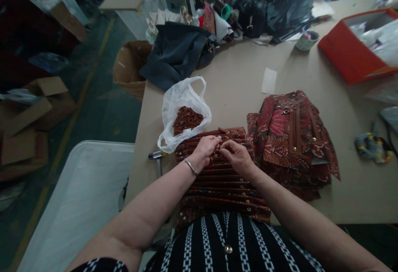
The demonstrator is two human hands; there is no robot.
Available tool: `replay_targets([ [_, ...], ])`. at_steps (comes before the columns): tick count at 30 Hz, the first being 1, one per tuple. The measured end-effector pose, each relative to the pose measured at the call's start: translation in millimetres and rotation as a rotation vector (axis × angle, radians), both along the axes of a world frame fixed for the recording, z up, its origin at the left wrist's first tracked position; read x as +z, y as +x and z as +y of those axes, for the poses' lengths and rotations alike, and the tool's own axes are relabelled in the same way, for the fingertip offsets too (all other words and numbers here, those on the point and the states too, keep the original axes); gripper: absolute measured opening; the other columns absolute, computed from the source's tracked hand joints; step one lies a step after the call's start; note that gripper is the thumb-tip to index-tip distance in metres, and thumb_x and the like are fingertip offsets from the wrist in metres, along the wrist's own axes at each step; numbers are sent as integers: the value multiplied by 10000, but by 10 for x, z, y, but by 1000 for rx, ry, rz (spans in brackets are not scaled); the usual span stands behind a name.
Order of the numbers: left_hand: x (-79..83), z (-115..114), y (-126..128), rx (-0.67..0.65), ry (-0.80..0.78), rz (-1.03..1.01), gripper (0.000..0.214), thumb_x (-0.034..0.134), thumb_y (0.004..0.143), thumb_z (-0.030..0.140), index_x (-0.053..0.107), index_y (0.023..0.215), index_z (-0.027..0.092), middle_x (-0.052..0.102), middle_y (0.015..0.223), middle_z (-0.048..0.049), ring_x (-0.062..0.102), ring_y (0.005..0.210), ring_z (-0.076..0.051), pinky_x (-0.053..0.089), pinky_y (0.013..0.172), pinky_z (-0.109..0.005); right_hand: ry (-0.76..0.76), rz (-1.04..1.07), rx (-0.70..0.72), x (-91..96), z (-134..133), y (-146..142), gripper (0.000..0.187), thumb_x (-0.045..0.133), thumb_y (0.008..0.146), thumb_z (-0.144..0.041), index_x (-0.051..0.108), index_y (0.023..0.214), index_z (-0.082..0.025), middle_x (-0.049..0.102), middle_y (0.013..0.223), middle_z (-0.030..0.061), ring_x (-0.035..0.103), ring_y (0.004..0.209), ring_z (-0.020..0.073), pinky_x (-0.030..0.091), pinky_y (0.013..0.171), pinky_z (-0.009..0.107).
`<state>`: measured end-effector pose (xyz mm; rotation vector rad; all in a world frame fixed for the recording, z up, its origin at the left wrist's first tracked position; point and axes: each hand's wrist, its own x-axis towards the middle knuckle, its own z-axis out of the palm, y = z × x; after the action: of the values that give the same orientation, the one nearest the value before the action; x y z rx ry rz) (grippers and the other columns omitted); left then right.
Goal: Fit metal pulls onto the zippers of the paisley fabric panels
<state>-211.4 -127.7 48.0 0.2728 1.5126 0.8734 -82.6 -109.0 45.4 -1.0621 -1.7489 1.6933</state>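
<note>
My left hand (207, 147) and my right hand (236, 154) meet fingertip to fingertip over a stack of dark red patterned bag pieces (217, 185) with brown trim, at the table's near edge. Both hands are closed in a pinch on a small part at the top of the stack; what it is I cannot make out. A bracelet sits on my left wrist. Just left of the stack, a white plastic bag (182, 110) lies open and holds several small brown leather pieces (186, 119).
A pile of red floral bag panels (290, 135) lies right of the stack. Farther back are a white paper slip (269, 80), a dark blue bag (175, 52), a cup (306, 40) and an orange box (348, 52). A white bin (83, 197) stands left of the table (357, 197).
</note>
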Motion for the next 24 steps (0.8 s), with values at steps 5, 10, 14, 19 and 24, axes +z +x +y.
replay_targets([
  [5,-40,-44,-66,-39,-36,-178,260,611,776,362,443,716,173,438,543,69,446,381,-33,211,328,-116,-280,130,-132,-109,118,67,233,568,749,-414,479,727,-200,555,570,-48,525,517,95,450,541,232],
  [10,-10,-81,-70,-116,45,-220,276,618,766,411,484,759,170,401,520,80,430,367,-36,191,311,-124,-204,-32,-139,-180,298,113,200,594,700,-354,588,730,-156,537,528,-50,460,466,71,390,492,214],
  [14,72,-51,-14,-185,79,-113,223,613,778,362,512,756,164,445,509,75,371,327,-19,193,307,-136,-294,12,-178,-159,327,52,198,642,629,-318,590,740,-162,532,534,-63,455,470,63,380,476,198],
  [19,119,16,55,-103,114,-21,215,578,806,360,497,752,169,495,544,62,386,346,-13,208,319,-133,-591,215,-349,-156,259,-50,342,720,553,-366,587,802,-172,571,628,-43,489,522,60,410,502,184],
  [24,103,94,22,-115,174,50,161,576,804,321,518,802,171,480,544,72,358,336,-12,204,331,-147,-489,126,-234,-116,425,11,269,627,670,-414,553,819,-203,603,697,-32,556,579,89,458,536,206],
])
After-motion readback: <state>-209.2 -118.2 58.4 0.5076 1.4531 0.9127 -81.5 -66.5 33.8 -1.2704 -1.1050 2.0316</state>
